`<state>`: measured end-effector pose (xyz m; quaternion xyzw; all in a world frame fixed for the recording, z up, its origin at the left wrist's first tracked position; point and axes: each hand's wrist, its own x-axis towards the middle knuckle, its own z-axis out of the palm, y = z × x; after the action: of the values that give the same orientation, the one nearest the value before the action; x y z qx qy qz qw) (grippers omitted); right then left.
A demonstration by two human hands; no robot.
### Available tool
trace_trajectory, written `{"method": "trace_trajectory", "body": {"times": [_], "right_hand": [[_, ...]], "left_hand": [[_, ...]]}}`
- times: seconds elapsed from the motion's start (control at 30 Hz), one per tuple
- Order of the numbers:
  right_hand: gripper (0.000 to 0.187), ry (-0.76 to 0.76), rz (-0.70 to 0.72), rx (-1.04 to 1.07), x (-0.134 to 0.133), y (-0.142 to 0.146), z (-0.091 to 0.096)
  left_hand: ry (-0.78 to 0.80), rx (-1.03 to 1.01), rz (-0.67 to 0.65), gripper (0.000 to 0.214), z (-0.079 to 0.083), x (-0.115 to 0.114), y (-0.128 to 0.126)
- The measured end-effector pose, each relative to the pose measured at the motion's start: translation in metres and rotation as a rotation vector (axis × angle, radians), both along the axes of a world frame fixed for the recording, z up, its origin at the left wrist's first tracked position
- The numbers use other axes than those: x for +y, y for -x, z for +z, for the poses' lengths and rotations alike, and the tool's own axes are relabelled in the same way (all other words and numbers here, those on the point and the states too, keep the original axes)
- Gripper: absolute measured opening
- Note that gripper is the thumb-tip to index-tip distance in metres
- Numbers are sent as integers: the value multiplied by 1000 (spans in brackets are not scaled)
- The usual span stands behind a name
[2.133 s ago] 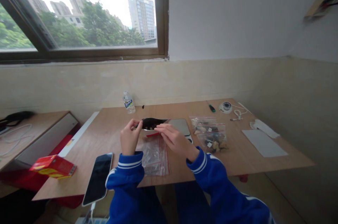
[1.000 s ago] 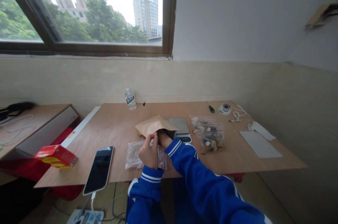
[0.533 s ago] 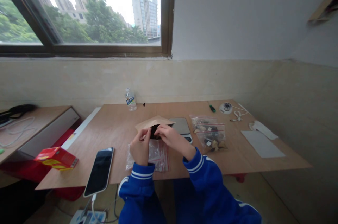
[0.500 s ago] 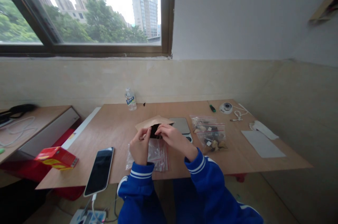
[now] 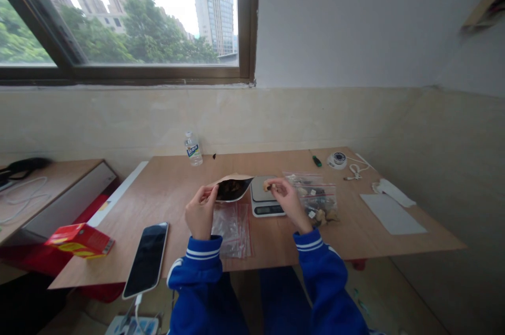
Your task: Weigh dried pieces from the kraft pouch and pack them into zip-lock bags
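Far left, on a lower side surface: a red box (image 5: 80,240). On the wooden desk (image 5: 165,193), near its front left edge: a dark phone (image 5: 147,259), face up, overhanging slightly. At the back, close to the wall: a small water bottle (image 5: 192,149).

Centre left: left hand (image 5: 200,214) in a blue sleeve, grip pinched on the rim of a brown paper pouch (image 5: 232,188), holding its mouth spread toward the camera; dark contents visible inside. Below the pouch, flat on the desk: an empty clear zip bag (image 5: 232,224) with a red seal line.

Just right of the pouch: a small kitchen scale (image 5: 265,199), display facing front. Above its platform: right hand (image 5: 284,196), fingertips pressed together on a small pale-brown piece (image 5: 269,185), exact kind too small to tell.

Further right: two filled zip bags (image 5: 315,199), touching the right hand's far side. Beyond them: a green screwdriver (image 5: 316,160), a round white device (image 5: 336,159) with cable, a grey sheet (image 5: 393,213).

Likely best handling: piece lowered gently onto the middle of the platform, pouch kept upright and steady, pouch rim kept off the scale so the reading stays true.
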<state>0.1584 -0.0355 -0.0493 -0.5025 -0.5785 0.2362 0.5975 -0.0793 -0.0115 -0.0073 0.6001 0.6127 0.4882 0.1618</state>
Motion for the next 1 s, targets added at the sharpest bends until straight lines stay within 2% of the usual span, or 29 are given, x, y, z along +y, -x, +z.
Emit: {"method": "trace_trajectory", "body": {"times": [0.1,0.2,0.3,0.4,0.47,0.63,0.7,0.83,1.0], "right_hand": [[18,61,2,-249,23,-11,-24],[32,54,40,-415,42,-15,-40],[45,41,-16,-479,52,-18,-52],[43,82,-148,-478,51,-22,-64],[39,110,-182,-480,48,-25,-69],[32,26,-249,-503,37,-21,-62],[30,-5,-209,-550,36,-12,-55],[33,79,-62,-798,46,13,-46],[36,195,-56,-980,76,49,-50]], "left_hand": [[-6,-2,6,27,-3,0,-1],[0,-11,-13,27,-4,-1,0],[20,-24,-43,27,-3,-3,2],[21,-28,-53,27,-3,-4,2],[20,-24,-48,27,-4,-5,2],[23,-29,-41,27,-4,-8,1],[5,-29,-11,27,-3,-7,1],[-30,1,78,26,2,-2,0],[-31,8,90,27,6,3,1]]}}
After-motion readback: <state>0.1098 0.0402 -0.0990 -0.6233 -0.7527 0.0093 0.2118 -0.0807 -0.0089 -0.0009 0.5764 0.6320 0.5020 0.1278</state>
